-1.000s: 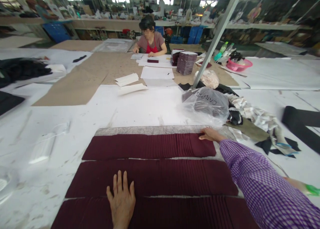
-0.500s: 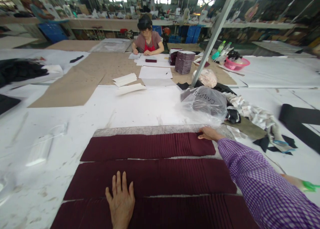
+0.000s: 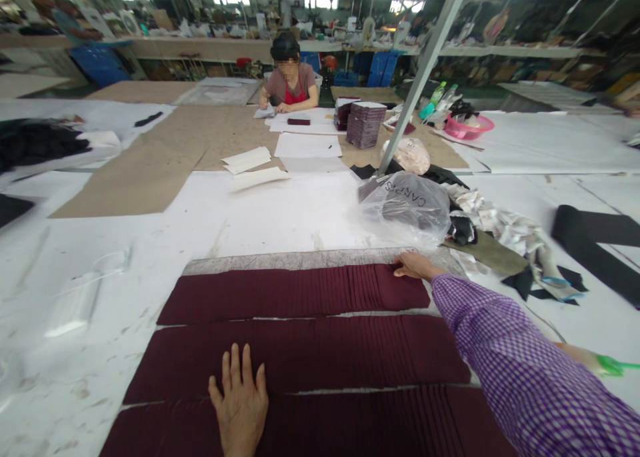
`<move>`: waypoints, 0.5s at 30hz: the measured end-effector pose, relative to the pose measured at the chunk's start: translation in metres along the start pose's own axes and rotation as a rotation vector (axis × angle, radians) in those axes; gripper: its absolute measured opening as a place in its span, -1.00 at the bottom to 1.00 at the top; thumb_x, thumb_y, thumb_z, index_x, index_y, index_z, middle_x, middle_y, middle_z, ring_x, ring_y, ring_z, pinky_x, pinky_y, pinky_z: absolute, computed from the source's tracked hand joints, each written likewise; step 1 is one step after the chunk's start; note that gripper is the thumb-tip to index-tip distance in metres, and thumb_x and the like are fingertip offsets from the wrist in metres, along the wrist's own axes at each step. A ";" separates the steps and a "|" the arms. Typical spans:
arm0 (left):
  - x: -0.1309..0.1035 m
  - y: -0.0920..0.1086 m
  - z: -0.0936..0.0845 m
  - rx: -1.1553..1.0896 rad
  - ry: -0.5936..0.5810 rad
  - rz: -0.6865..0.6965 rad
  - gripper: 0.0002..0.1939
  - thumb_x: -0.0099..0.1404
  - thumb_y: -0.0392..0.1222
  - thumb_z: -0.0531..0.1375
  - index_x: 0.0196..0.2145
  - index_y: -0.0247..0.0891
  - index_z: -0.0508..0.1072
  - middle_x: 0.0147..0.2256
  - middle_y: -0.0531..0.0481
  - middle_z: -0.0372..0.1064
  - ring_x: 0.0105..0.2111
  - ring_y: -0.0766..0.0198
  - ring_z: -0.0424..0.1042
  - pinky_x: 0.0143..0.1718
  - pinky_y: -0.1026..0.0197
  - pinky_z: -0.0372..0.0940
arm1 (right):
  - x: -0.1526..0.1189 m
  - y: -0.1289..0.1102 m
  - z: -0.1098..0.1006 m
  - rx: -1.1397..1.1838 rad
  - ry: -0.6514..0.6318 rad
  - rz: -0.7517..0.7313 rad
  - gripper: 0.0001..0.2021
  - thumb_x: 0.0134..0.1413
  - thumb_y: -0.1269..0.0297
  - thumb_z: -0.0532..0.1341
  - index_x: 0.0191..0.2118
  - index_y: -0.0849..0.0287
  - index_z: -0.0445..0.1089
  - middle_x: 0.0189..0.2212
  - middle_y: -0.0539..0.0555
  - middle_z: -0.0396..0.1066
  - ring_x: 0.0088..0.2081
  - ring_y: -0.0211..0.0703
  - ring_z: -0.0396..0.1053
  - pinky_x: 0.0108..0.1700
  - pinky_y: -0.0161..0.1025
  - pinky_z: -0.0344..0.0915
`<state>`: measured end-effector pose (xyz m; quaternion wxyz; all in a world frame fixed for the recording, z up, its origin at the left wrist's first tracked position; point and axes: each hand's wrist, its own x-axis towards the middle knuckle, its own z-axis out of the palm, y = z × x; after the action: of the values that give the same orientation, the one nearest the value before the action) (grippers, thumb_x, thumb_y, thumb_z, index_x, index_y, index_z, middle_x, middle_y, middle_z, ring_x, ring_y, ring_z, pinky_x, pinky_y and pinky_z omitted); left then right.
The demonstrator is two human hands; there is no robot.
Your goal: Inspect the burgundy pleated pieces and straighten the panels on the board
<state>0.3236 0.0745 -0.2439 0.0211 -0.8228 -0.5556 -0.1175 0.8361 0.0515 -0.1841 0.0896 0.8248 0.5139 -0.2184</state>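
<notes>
Three rows of dark maroon fabric pieces lie side by side in front of me: a far row, a middle row and a near row. Toward the right, each row shows many overlapping edges. My left hand rests flat with fingers spread across the middle and near rows. At the far row's right end, my right hand has its thumb and fingers closed on the top piece's upper edge. Its fingertips are partly hidden. Under the rows a grey marked sheet shows along the back.
A clear plastic bag sits beyond my right hand, by a slanted metal post. Fabric scraps spread to the right. Across the table, a person works near stacked maroon bundles. A pink basin stands far right.
The view has shifted slightly. Both my hands keep their places on the fabric. The person across the table has lifted a piece of white paper a little.
</notes>
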 end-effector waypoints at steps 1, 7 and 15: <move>0.000 0.000 0.000 -0.001 0.000 0.001 -0.42 0.38 -0.17 -0.07 0.29 -0.35 -0.11 0.31 -0.27 -0.16 0.32 -0.01 -0.22 0.24 -0.28 -0.24 | -0.001 -0.001 -0.001 -0.017 -0.025 0.003 -0.79 0.14 0.16 0.24 -0.21 0.20 0.43 -0.25 0.08 0.44 -0.22 -0.11 0.39 -0.13 -0.10 0.31; 0.001 0.002 -0.003 -0.016 0.007 -0.009 -0.42 0.38 -0.18 -0.07 0.30 -0.32 -0.12 0.31 -0.27 -0.16 0.31 0.00 -0.22 0.24 -0.27 -0.22 | -0.006 -0.006 -0.003 -0.072 -0.066 0.006 -0.75 0.15 0.18 0.23 -0.11 0.22 0.39 -0.17 0.11 0.40 -0.15 -0.07 0.36 -0.10 -0.04 0.32; 0.000 0.001 -0.003 -0.021 0.008 -0.006 -0.43 0.38 -0.17 -0.08 0.29 -0.34 -0.11 0.31 -0.27 -0.14 0.32 0.00 -0.23 0.25 -0.27 -0.24 | -0.009 -0.010 -0.005 -0.100 -0.035 -0.017 -0.76 0.16 0.18 0.23 -0.11 0.18 0.40 -0.16 0.13 0.43 -0.14 -0.07 0.38 -0.09 -0.04 0.32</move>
<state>0.3242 0.0734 -0.2414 0.0142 -0.8208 -0.5568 -0.1269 0.8258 0.0508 -0.1752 0.1378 0.8109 0.5296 -0.2074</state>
